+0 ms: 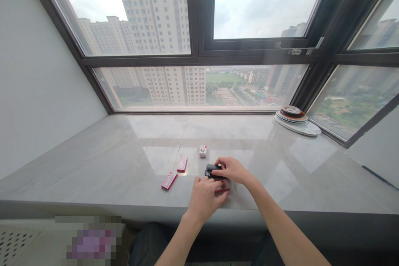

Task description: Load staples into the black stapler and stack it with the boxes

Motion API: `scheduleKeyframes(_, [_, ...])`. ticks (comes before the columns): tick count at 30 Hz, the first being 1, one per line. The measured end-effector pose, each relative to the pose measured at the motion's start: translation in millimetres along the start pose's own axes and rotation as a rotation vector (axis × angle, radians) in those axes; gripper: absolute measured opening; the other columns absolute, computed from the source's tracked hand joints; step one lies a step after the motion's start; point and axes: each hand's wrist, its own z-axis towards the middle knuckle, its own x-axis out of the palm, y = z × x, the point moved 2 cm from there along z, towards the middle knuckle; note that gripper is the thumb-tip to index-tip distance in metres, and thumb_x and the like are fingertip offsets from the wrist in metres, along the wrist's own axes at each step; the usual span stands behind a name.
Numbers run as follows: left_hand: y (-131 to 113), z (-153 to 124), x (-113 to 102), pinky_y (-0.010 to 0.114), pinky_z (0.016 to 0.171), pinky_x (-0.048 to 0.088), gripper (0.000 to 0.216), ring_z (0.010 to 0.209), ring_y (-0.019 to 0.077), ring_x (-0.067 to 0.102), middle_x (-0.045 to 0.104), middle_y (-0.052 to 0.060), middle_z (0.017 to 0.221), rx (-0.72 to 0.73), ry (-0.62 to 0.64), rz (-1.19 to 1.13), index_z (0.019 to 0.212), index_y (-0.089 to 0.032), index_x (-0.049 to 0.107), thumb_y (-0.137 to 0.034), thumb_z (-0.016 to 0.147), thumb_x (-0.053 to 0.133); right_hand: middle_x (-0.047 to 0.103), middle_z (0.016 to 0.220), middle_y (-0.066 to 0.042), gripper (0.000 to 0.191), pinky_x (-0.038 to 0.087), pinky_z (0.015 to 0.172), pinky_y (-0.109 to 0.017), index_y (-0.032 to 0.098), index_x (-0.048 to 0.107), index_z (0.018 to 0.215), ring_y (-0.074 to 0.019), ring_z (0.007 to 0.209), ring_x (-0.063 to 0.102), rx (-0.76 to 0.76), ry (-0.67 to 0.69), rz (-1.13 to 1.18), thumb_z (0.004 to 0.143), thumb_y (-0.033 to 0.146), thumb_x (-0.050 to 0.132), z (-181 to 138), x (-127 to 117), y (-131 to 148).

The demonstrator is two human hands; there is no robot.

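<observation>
My right hand (233,169) is closed on a black object that looks like a stapler (213,168), thumb and fingers pinching it from the right. Just below, my left hand (205,194) curls around a red-edged clear package (222,189), partly covered by its fingers. The two hands are close together near the counter's front edge. Behind them stands a small white box (203,151) with a dark picture and red marks. To the left lie two flat pink-and-white boxes, an upper box (182,164) and a lower box (169,180).
The pale marble counter (102,166) runs below a dark-framed window (199,61). Stacked plates (297,126) sit in the far right corner. A thin dark stick (380,178) lies at the right. Below the front edge, at left, is a pale perforated container (18,239).
</observation>
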Motion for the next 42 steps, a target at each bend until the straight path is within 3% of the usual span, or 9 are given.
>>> scheduleKeyframes(4, [14.2,-7.6,-11.2,0.042,0.086,0.039,0.009,0.096,0.0263,0.060,0.068,0.003,0.090,-0.045,-0.031,0.096,0.092,-0.031,0.071,-0.038,0.087,0.070,0.052,0.058,0.007,0.031,0.024,0.054,-0.023,0.021,0.074,0.087,-0.0111,0.056,0.046,0.010,-0.041,0.007,0.072,0.048,0.079,0.4,3.3,-2.1])
scheduleKeyframes(11, [88.2,-42.0,-59.5,0.047,0.094,0.040,0.013,0.104,0.0298,0.056,0.063,0.006,0.099,-0.250,-0.229,0.301,0.085,-0.026,0.064,-0.039,0.087,0.066,0.052,0.059,0.007,0.030,0.024,0.055,-0.024,0.022,0.073,0.086,-0.0122,0.057,0.048,0.043,-0.057,-0.004,0.074,0.049,0.078,-1.3,7.1,-5.5])
scheduleKeyframes(17, [130.4,-33.0,-62.3,0.043,0.109,0.043,0.020,0.134,0.0284,0.047,0.057,0.006,0.140,-0.173,-0.209,0.027,0.073,-0.023,0.053,-0.034,0.086,0.063,0.052,0.061,0.006,0.029,0.025,0.056,-0.025,0.023,0.071,0.088,-0.0133,0.060,0.050,0.055,-0.058,-0.053,0.076,0.049,0.075,-4.2,8.1,-2.7])
scheduleKeyframes(19, [132.9,-28.1,-53.1,0.042,0.113,0.041,0.016,0.145,0.0277,0.039,0.049,0.007,0.150,-0.187,-0.189,-0.063,0.079,-0.022,0.056,-0.034,0.088,0.060,0.053,0.062,0.006,0.029,0.026,0.056,-0.025,0.023,0.071,0.092,-0.0137,0.061,0.051,0.052,-0.062,-0.069,0.078,0.049,0.074,-6.3,8.5,-1.3])
scheduleKeyframes(21, [131.3,-24.9,-42.5,0.043,0.116,0.039,0.019,0.150,0.0274,0.032,0.044,0.008,0.156,-0.241,-0.205,-0.109,0.104,-0.022,0.062,-0.034,0.089,0.059,0.053,0.063,0.006,0.028,0.026,0.057,-0.025,0.024,0.071,0.096,-0.0140,0.062,0.052,0.055,-0.068,-0.082,0.081,0.048,0.071,-9.0,9.2,-0.4])
scheduleKeyframes(23, [127.0,-22.1,-31.9,0.044,0.120,0.034,0.050,0.153,0.0262,0.026,0.040,0.009,0.159,-0.266,-0.223,-0.126,0.138,-0.023,0.050,-0.033,0.090,0.058,0.054,0.064,0.005,0.027,0.027,0.057,-0.025,0.025,0.071,0.098,-0.0145,0.063,0.053,0.065,-0.076,-0.096,0.083,0.047,0.069,-11.6,10.1,0.4])
scheduleKeyframes(25, [122.0,-18.3,-22.0,0.044,0.123,0.029,0.066,0.155,0.0248,0.020,0.035,0.008,0.162,-0.251,-0.216,-0.121,0.155,-0.024,0.032,-0.032,0.093,0.055,0.056,0.065,0.004,0.028,0.028,0.057,-0.025,0.025,0.072,0.101,-0.0152,0.063,0.054,0.075,-0.090,-0.111,0.084,0.047,0.068,-13.8,10.8,2.0])
scheduleKeyframes(36, [104.0,52.6,23.3,0.051,0.123,0.022,0.066,0.152,0.0308,0.027,0.035,0.016,0.161,-0.159,-0.101,0.068,0.161,-0.020,0.022,-0.036,0.101,0.044,0.069,0.073,-0.005,0.053,0.033,0.060,-0.025,0.022,0.075,0.088,-0.0196,0.069,0.061,0.257,-0.165,-0.135,0.095,0.065,0.045,-33.5,22.4,3.3])
scheduleKeyframes(42, [90.8,63.5,27.1,0.052,0.120,0.027,0.044,0.148,0.0293,0.032,0.043,0.016,0.151,-0.119,-0.119,0.088,0.147,-0.022,0.044,-0.033,0.104,0.038,0.063,0.064,-0.001,0.056,0.040,0.058,-0.025,0.019,0.068,0.119,-0.0192,0.061,0.058,0.279,-0.258,0.172,0.098,0.062,0.039,-46.6,32.5,-13.2])
